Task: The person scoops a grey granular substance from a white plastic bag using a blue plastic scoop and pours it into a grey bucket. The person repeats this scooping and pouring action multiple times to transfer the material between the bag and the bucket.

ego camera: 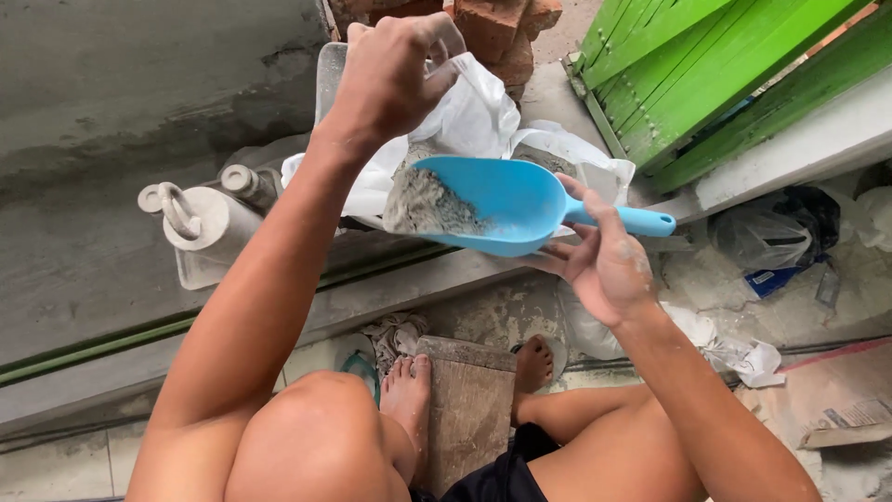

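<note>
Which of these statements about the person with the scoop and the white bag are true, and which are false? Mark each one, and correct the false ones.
1. The right hand holds a blue scoop by its handle. True.
2. The scoop is empty. False: grey powder lies in its front end.
3. The left hand grips the white plastic bag. True.
4. The wooden shutter at the upper right is painted red. False: it is green.
5. The person's feet are bare, beside a wooden board. True.
</note>
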